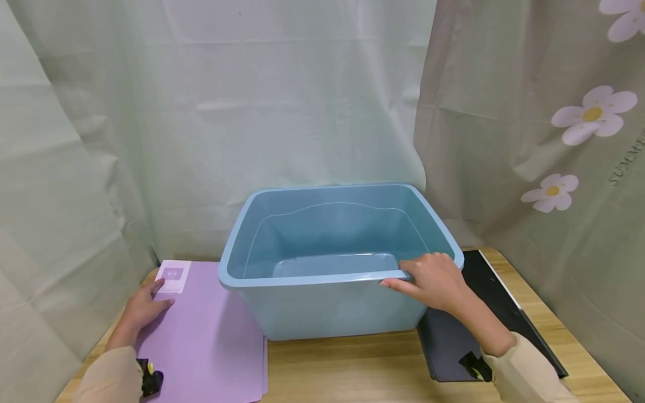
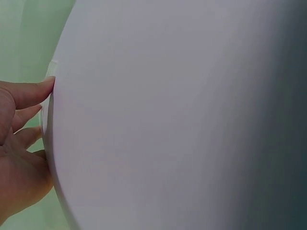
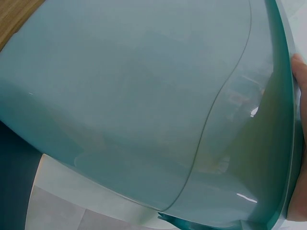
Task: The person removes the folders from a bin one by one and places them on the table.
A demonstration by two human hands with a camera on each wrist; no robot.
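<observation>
A large light blue plastic tub [image 1: 347,310] stands upright in the middle of the table, its visible inside bare. My right hand [image 1: 435,280] grips the near rim toward its right end, thumb outside and fingers over into the tub. In the right wrist view the tub wall [image 3: 134,96] fills most of the picture, with part of the hand [image 3: 300,124] on the rim. On the left lies a stack of flat purple folders [image 1: 211,330] with a pale label at its far left corner. My left hand [image 1: 143,310] rests at their left edge, thumb and forefinger extended onto the top; the fingertips [image 2: 36,122] touch the edge.
Dark flat folders [image 1: 445,347] with a black spine lie on the table right of the tub, partly under my right forearm. Bare wood tabletop [image 1: 342,369] shows in front of the tub. Pale curtains [image 1: 302,112] hang behind and at both sides.
</observation>
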